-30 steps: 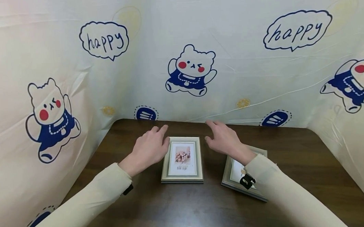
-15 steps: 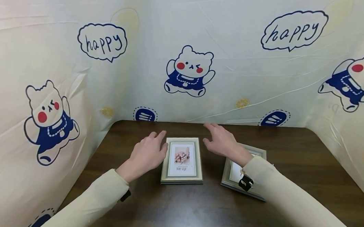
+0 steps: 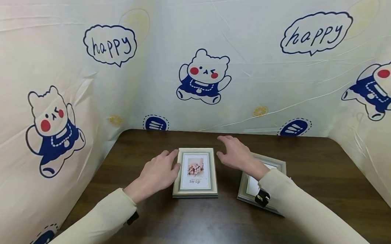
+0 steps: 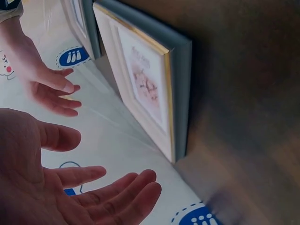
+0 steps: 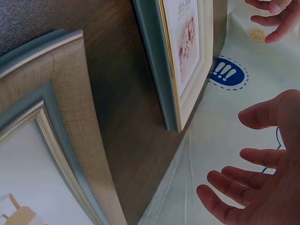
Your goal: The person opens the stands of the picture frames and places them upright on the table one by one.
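A cream picture frame [image 3: 195,192] with a grey-green edge and a pink flower print lies face up near the middle of the table. My left hand [image 3: 156,173] hovers by its left side, fingers loosely spread and holding nothing. To the right of that frame, my right hand [image 3: 237,154] is held in the air, also relaxed and without anything in it. A second picture frame [image 3: 244,193], turned at an angle, lies below my right wrist, partly hidden by the forearm. Both wrist views show the left hand [image 4: 93,183] and right hand [image 5: 262,183] apart from the frames.
The dark wooden table [image 3: 194,225] has rounded far corners. A pale printed cloth [image 3: 256,78] with cartoon bears and "happy" bubbles hangs round its back and sides, close to the table edge.
Both hands have come slightly down and nearer to me, still on either side of the flower-print frame. Neither picture frame has moved on the table.
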{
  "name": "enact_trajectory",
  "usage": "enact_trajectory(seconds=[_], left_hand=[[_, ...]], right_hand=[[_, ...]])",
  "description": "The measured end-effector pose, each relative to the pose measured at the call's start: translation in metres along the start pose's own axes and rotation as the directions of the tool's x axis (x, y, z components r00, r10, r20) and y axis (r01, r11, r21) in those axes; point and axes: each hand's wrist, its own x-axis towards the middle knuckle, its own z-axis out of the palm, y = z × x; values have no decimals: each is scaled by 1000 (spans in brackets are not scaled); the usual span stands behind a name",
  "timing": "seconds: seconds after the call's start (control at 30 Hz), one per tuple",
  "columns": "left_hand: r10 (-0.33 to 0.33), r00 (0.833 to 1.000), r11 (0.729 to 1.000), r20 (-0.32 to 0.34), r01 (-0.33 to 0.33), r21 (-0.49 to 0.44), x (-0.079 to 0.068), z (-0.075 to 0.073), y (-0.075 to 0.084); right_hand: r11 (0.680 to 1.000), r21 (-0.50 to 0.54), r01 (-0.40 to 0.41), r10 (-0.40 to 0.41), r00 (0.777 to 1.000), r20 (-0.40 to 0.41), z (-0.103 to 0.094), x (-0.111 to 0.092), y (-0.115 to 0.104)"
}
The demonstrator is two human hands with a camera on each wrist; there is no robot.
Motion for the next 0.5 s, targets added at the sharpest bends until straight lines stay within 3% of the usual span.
enact_trajectory(seconds=[0.5], left_hand=[[14,999,1000,46,-14,0,-17,25,-6]], right_hand=[[1000,10,-20,19,998,59,10,0,-2]])
